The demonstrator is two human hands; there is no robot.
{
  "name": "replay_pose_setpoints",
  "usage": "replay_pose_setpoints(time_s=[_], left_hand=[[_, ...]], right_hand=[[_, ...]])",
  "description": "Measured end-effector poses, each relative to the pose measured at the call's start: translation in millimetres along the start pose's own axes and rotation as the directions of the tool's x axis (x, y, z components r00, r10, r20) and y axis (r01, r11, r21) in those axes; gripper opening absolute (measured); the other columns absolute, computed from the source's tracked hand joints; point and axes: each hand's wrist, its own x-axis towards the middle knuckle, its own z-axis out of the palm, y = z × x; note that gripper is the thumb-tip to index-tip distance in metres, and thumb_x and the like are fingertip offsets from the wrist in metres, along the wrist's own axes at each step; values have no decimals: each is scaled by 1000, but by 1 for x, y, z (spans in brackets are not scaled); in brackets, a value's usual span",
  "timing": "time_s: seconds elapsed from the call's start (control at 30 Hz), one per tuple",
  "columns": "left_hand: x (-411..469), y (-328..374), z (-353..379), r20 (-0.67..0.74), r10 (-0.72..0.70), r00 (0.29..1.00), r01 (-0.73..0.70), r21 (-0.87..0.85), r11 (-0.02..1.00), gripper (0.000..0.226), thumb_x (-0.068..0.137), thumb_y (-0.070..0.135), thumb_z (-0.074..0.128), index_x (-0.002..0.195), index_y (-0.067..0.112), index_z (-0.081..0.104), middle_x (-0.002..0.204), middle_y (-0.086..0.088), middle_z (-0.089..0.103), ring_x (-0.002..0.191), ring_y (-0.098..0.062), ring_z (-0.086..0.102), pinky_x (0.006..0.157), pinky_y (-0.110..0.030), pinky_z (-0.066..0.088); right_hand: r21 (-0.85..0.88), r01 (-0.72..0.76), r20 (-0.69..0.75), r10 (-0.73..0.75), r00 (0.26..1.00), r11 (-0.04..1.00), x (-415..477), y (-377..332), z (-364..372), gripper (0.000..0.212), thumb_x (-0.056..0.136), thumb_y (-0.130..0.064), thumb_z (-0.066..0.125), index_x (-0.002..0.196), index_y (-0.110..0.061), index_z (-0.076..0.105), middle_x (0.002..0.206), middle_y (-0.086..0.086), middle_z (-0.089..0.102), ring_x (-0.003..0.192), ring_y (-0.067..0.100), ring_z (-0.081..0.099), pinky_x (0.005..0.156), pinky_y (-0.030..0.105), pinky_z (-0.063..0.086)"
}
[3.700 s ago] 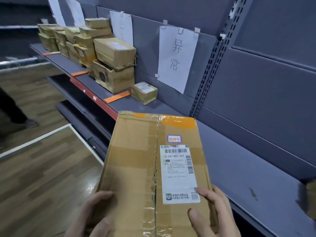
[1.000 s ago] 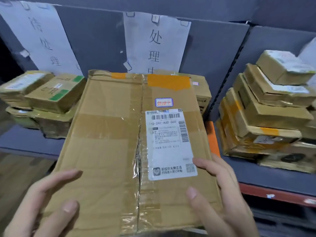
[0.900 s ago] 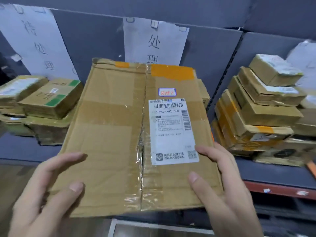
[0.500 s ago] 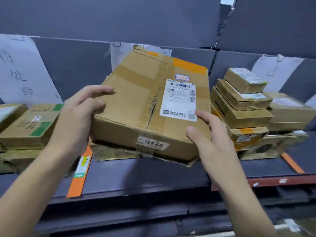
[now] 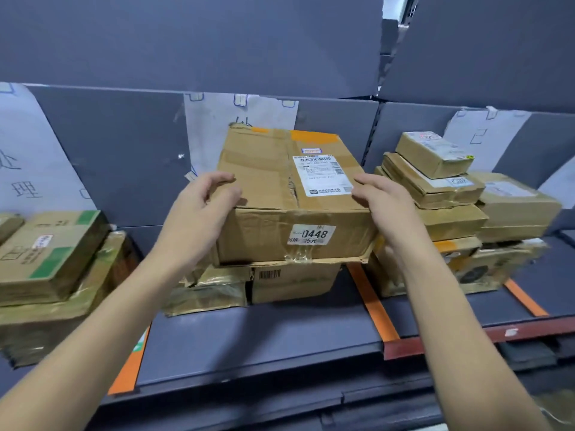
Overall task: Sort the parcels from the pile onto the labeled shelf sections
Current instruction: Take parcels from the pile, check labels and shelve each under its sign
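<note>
A large brown cardboard parcel point(image 5: 267, 234), with a white shipping label on top and a "0448" sticker on its front, rests on two lower boxes point(image 5: 292, 284) in the middle shelf section. My left hand point(image 5: 202, 209) grips its front left corner with fingers curled over the top edge. At the front right corner, my right hand point(image 5: 382, 203) lies against the parcel with fingertips on top beside the label. A white paper sign point(image 5: 214, 126) with handwritten characters hangs behind the parcel, partly hidden by it.
The grey shelf point(image 5: 264, 337) is split by orange strips point(image 5: 373, 306) point(image 5: 127, 374). A left stack of boxes point(image 5: 46, 259) carries green tape. The right stack point(image 5: 435, 181) holds several small parcels. More paper signs hang at far left point(image 5: 28, 157) and right point(image 5: 485, 132).
I turned along the shelf carrying the parcel, lifted it up and forward, and it now sits on the boxes in the middle section. Both hands have slid to its front corners.
</note>
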Motion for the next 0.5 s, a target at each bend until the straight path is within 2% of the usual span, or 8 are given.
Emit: replay_pose_setpoints(time_s=[0.07, 0.13, 0.23, 0.27, 0.37, 0.4, 0.43, 0.5], left_hand=[[-1, 0, 5, 1, 26, 1000, -26, 63, 998, 30, 93, 37, 55, 120, 23, 59, 112, 12, 62, 90, 14, 58, 78, -4, 38], [-1, -4, 7, -22, 40, 999, -38, 100, 994, 39, 88, 50, 54, 120, 28, 59, 120, 12, 60, 108, 2, 55, 91, -18, 39], [1, -8, 7, -43, 46, 998, -42, 80, 996, 42, 82, 57, 52, 117, 35, 57, 118, 16, 60, 110, -1, 54, 94, -25, 41], [2, -7, 7, -56, 48, 997, -44, 73, 996, 44, 79, 60, 53, 116, 37, 56, 117, 17, 60, 109, 0, 55, 94, -25, 41], [1, -8, 9, -93, 60, 994, -53, 74, 996, 50, 77, 64, 52, 118, 35, 54, 118, 15, 59, 111, -2, 54, 94, -25, 41], [0, -8, 10, -112, 68, 991, -58, 85, 995, 51, 77, 63, 52, 118, 34, 53, 120, 13, 59, 113, -3, 53, 94, -24, 40], [-1, -9, 11, -133, 78, 988, -65, 95, 993, 52, 77, 63, 52, 119, 32, 53, 121, 10, 58, 113, -4, 53, 92, -22, 40], [-3, -10, 12, -178, 104, 978, -82, 125, 989, 54, 78, 59, 54, 122, 27, 51, 123, 4, 55, 113, -5, 51, 88, -14, 38]], right_hand=[[2, -13, 25, 13, 1000, 1000, 7, 3, -7, 24, 92, -17, 57, 112, -26, 67, 99, -16, 66, 77, -10, 62, 53, 7, 46], [-12, -38, 91, 39, 995, 999, 11, 5, -12, 28, 91, -21, 59, 118, -25, 66, 105, -12, 69, 90, -3, 64, 65, 15, 49], [-91, -50, 177, 66, 982, 995, 23, 4, -20, 24, 90, -30, 61, 113, -29, 68, 108, -11, 70, 98, 2, 65, 80, 25, 48], [-138, -33, 210, 62, 976, 990, 28, 2, -21, 23, 91, -33, 60, 112, -30, 67, 108, -13, 69, 95, -2, 65, 80, 22, 48], [-256, 46, 283, 29, 959, 966, 46, -9, -23, 29, 93, -34, 60, 120, -27, 59, 102, -18, 63, 71, -16, 61, 66, 12, 45], [-292, 82, 295, 9, 955, 953, 56, -13, -23, 33, 92, -34, 60, 124, -26, 56, 103, -17, 61, 72, -16, 61, 66, 12, 46], [-341, 124, 304, -15, 952, 932, 63, -18, -21, 39, 92, -36, 60, 129, -25, 54, 109, -14, 60, 83, -11, 63, 73, 15, 48], [-480, 223, 302, -79, 950, 848, 83, -26, -16, 50, 92, -41, 59, 138, -25, 47, 132, -5, 54, 117, 9, 55, 95, 30, 45]])
